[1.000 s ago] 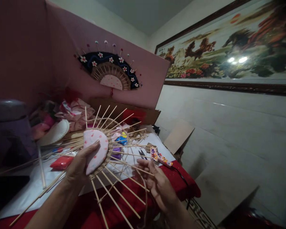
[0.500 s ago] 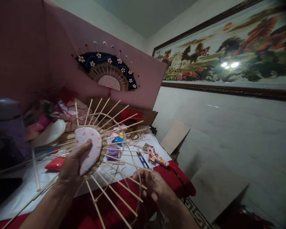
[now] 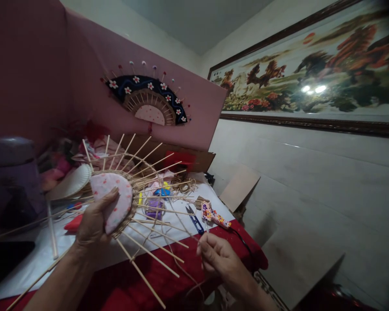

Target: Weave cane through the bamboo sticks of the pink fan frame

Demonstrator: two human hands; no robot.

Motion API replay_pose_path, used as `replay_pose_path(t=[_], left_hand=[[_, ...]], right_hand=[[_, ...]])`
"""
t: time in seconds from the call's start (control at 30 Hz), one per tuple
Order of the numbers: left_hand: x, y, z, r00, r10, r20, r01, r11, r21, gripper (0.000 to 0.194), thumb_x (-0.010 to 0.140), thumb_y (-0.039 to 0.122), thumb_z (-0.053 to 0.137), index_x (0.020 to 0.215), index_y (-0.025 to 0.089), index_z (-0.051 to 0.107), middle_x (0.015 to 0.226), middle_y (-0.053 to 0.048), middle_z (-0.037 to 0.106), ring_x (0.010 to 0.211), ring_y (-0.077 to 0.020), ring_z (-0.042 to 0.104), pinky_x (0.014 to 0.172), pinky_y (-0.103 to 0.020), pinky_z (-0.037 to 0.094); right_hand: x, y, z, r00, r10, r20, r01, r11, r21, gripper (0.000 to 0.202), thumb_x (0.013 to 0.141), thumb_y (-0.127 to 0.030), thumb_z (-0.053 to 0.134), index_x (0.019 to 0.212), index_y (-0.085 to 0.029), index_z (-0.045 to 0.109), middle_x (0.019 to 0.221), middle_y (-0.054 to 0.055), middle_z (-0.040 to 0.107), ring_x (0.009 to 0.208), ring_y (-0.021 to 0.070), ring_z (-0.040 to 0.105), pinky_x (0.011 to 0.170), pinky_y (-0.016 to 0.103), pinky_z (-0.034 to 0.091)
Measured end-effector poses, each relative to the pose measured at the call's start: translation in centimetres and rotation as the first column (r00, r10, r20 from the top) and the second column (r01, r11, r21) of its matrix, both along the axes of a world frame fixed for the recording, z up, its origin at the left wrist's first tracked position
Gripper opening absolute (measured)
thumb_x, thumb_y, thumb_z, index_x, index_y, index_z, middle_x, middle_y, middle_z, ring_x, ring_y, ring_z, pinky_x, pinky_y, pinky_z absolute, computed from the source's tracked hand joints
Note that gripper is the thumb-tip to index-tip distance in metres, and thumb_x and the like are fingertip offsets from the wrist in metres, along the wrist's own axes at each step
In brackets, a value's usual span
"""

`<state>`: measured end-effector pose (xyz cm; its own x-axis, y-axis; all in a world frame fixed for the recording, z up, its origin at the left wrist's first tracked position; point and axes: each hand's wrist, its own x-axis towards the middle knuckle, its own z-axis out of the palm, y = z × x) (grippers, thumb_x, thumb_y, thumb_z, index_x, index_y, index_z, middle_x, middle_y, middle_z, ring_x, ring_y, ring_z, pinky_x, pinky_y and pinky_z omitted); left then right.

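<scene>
- Here, our left hand (image 3: 93, 223) grips the fan frame (image 3: 121, 203) over the table (image 3: 251, 242)
- Our right hand (image 3: 219, 255) pinches twine (image 3: 189, 233), fingertips closed
- Sticks (image 3: 181, 212) partly screen a purple packet (image 3: 154, 209)
- Snips (image 3: 195, 220), glue gun (image 3: 215, 215): near the right edge

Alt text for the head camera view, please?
The left hand grips a spotted, half-round pad with thin sticks radiating outward; the right hand pinches a cord. Behind, a dark, flowered fan decorates a pink panel.

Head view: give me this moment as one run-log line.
left hand: grips fan frame | right hand: pinches twine | nearby: snips, glue gun
</scene>
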<state>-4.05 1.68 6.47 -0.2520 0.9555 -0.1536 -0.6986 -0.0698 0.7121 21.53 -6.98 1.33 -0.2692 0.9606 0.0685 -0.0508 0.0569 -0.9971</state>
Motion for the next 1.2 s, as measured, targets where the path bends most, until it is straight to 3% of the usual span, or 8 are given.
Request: replay_pose_path(t=[0.13, 0.33, 0.67, 0.87, 1.2], left_hand=[[0.0, 0.1, -0.5, 1.000, -0.024, -0.004, 0.024, 0.998, 0.065, 0.017, 0.072, 0.003, 0.057, 0.077, 0.015, 0.067, 0.064, -0.001, 0.073, 0.051, -0.0141, 0.066, 0.050, -0.021, 0.058], [-0.1, 0.1, -0.8, 0.996, -0.060, -0.066, 0.063, 0.996, 0.056, 0.013, 0.071, 0.006, 0.058, 0.075, 0.013, 0.068, 0.061, -0.004, 0.072, 0.046, -0.0151, 0.064, 0.044, -0.020, 0.055], [-0.3, 0.3, -0.7, 0.997, -0.075, 0.016, 0.075, 0.997, 0.036, 0.015, 0.074, 0.006, 0.054, 0.076, 0.012, 0.067, 0.056, -0.004, 0.070, 0.043, -0.0155, 0.063, 0.042, -0.022, 0.054], [-0.2, 0.1, -0.5, 0.998, -0.065, 0.011, 0.065, 0.998, 0.023, 0.014, 0.074, 0.006, 0.055, 0.078, 0.012, 0.067, 0.062, -0.004, 0.072, 0.048, -0.0158, 0.065, 0.047, -0.023, 0.057], [-0.2, 0.4, -1.2, 0.999, -0.047, -0.009, 0.048, 0.995, 0.082, 0.014, 0.061, 0.010, 0.065, 0.075, 0.010, 0.068, 0.057, -0.004, 0.069, 0.042, -0.0154, 0.061, 0.040, -0.022, 0.052]], right_hand=[[0.5, -0.9, 1.1, 0.989, -0.058, 0.135, 0.049, 0.996, 0.070, 0.037, 0.086, -0.054, 0.049, 0.077, -0.018, 0.053, 0.047, -0.010, 0.027, 0.040, 0.0055, 0.022, 0.040, 0.020, 0.016], [0.6, -1.7, 2.9, 0.884, -0.267, 0.384, 0.133, 0.931, 0.340, 0.035, 0.087, -0.047, 0.050, 0.071, -0.017, 0.058, 0.063, -0.002, 0.047, 0.060, 0.0111, 0.040, 0.056, 0.024, 0.031], [2.0, -0.5, 2.8, 0.865, -0.278, 0.417, 0.161, 0.942, 0.294, 0.035, 0.085, -0.048, 0.051, 0.071, -0.017, 0.058, 0.061, -0.003, 0.042, 0.057, 0.0108, 0.036, 0.053, 0.024, 0.029], [2.7, 0.1, 3.2, 0.858, -0.362, 0.365, 0.234, 0.907, 0.351, 0.032, 0.086, -0.047, 0.052, 0.074, -0.019, 0.061, 0.064, 0.000, 0.052, 0.058, 0.0131, 0.046, 0.054, 0.025, 0.036], [-0.3, -3.5, 4.0, 0.789, -0.436, 0.433, 0.223, 0.860, 0.460, 0.028, 0.085, -0.045, 0.054, 0.085, -0.022, 0.069, 0.060, 0.000, 0.058, 0.057, 0.0128, 0.052, 0.054, 0.022, 0.041]])
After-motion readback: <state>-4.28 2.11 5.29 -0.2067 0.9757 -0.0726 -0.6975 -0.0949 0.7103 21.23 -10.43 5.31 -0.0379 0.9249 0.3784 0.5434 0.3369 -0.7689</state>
